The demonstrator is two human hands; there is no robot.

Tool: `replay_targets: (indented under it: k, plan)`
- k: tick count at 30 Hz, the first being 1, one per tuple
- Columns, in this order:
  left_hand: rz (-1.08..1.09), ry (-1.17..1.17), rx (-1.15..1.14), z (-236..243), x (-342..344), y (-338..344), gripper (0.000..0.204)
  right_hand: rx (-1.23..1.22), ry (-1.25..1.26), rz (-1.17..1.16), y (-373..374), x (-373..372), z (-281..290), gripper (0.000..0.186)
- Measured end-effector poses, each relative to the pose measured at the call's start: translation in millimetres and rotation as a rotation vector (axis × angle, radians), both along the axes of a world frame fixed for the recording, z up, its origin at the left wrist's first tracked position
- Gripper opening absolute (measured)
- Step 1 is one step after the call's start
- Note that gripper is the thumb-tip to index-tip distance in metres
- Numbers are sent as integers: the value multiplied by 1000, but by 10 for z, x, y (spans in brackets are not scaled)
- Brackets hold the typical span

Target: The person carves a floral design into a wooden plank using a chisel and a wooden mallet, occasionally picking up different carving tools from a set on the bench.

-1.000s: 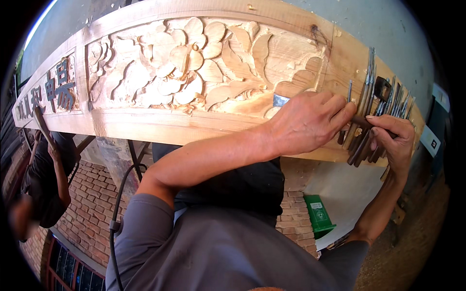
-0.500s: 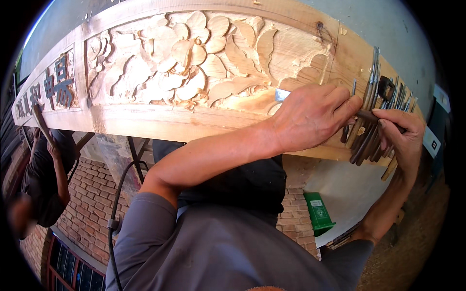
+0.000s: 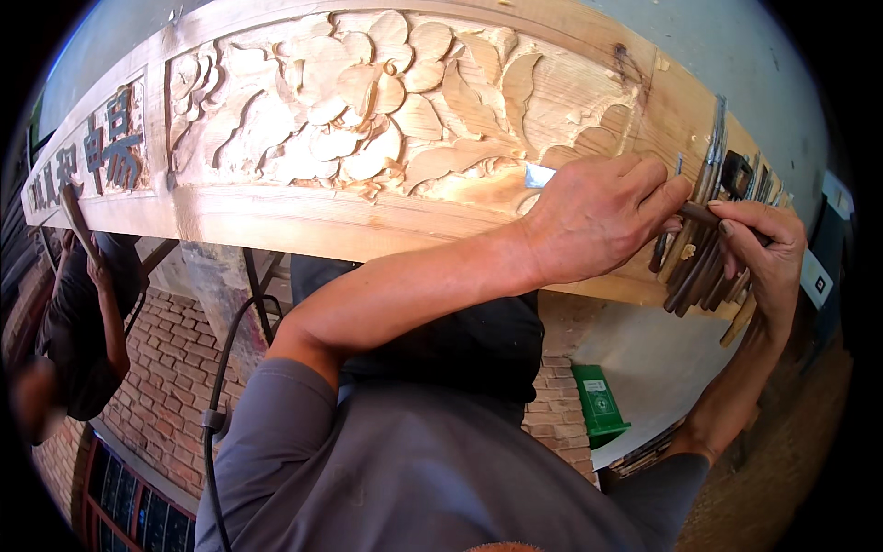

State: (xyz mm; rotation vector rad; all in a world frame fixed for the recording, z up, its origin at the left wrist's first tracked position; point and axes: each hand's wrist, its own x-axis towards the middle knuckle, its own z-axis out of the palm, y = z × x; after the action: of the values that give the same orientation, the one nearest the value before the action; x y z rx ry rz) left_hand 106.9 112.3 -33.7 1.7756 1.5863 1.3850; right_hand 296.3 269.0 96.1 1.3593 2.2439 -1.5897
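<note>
A wood chisel lies across both my hands, its flat, shiny blade (image 3: 539, 176) showing past my left hand over the carved wooden board (image 3: 322, 221). My left hand (image 3: 602, 216) is closed around the chisel's front part, knuckles up, and hides much of it. Between the hands shows the dark brown handle (image 3: 700, 215). My right hand (image 3: 768, 253) pinches the handle's rear end between thumb and fingers. Beneath and beside the hands lies a row of carving tools (image 3: 685, 281) with wooden handles and metal shafts. Raised flowers and leaves (image 3: 368, 92) fill the board's sunken panel.
At the far left another person (image 3: 92, 313) holds a wooden stick-like tool (image 3: 78, 221) by dark carved characters (image 3: 115, 138). A black cable (image 3: 213, 396) hangs left of me. A green bin (image 3: 600, 405) stands below the board on the right, by the brick floor (image 3: 175, 354).
The view has shifted slightly, so the board sits a little differently in it. Both hands keep their hold on the chisel, with hardly any movement.
</note>
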Motion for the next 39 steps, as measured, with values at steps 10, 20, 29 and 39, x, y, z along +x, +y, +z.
replay_targets:
  k: [10,20,29,39]
  plan:
    - [77,39,-65,6,33,-18,27,-59,27,-13,68,4,-139,18]
    - [149,35,-11,61,-34,-91,30,-44,9,38,33,-145,-72,18]
    - [154,100,67,1,49,-105,50,-99,55,16,-96,-226,-184,19]
    - [150,125,104,-31,71,-63,44,-32,24,49,-67,-178,-13,18]
